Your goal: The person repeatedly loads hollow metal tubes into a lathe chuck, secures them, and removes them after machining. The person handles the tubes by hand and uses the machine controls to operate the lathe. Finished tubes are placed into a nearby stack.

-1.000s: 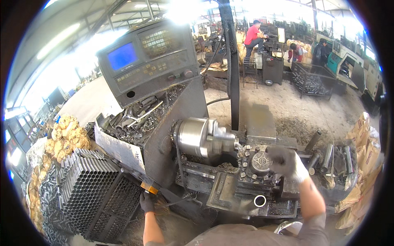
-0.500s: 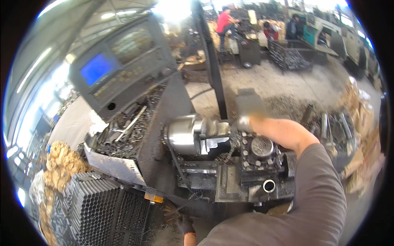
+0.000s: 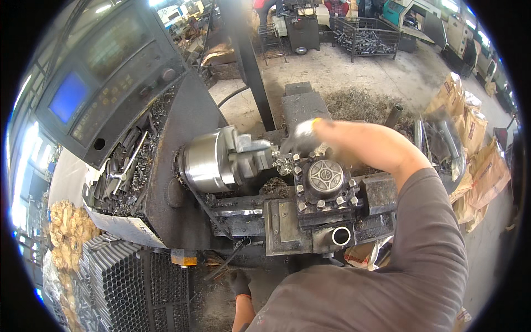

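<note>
My right hand [image 3: 303, 136], in a pale glove smeared by motion, reaches over the far side of the square tool post [image 3: 325, 176]. Its fingers are too blurred to read. Just left of it are the jaws of the lathe chuck [image 3: 207, 161] and a tangle of metal chips [image 3: 284, 164]. Low in the picture, my left hand [image 3: 240, 283] wears a dark glove and hangs in front of the machine. A dark rod [image 3: 225, 263] lies close above it; whether the fingers touch anything is unclear.
A control panel with a blue screen [image 3: 68, 97] stands left, above a chip-filled tray with a wrench [image 3: 130, 158]. Stacked metal tubes [image 3: 113, 276] are at lower left. A short tube [image 3: 341, 236] stands upright on the carriage. Paper sacks [image 3: 481, 174] line the right; a wire bin [image 3: 368, 40] stands behind.
The view has tilted down and shifted right, so the machine sits further left. My right hand remains by the tool post, and my left hand still hangs low. Chips now show between chuck and post.
</note>
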### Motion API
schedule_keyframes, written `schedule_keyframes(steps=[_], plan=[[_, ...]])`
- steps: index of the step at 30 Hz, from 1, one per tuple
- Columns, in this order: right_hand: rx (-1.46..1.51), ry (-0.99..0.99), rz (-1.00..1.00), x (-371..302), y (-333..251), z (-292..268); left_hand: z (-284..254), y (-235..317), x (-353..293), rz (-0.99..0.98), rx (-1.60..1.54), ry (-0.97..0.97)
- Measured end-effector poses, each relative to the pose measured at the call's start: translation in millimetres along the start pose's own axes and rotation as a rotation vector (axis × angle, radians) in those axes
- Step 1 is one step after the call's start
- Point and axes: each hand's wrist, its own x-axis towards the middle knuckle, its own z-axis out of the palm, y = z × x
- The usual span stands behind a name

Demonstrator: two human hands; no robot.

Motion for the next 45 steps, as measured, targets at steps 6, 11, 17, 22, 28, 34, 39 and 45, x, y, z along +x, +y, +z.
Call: schedule_keyframes(steps=[6,11,17,22,28,34,39,45], plan=[[0.213,0.229,-0.09,36,-18,18,22,19,-23,0.225,0.419,-0.014],[-0.197,0.889,0.408,-67,142,-89,16,32,-58,0.049,0.102,-0.021],[-0.424,0.411,0.591,-95,204,5,51,114,-104,0.571,0.678,0.026],[-0.776,0.22,0.563,-90,153,-49,188,271,-133,1.393,1.045,-0.003],[0.062,0.089,0.157,-15,46,-46,347,372,-151,1.942,1.115,-0.398],[-0.292,0.186,-0.096,45,-13,23,404,357,-124,1.915,1.252,-0.302],[0.014,-0.048,-0.07,28,22,3,416,349,-108,2.024,1.126,-0.189],[-0.313,-0.222,0.468,23,-6,-13,418,348,-104,2.043,1.073,-0.155]])
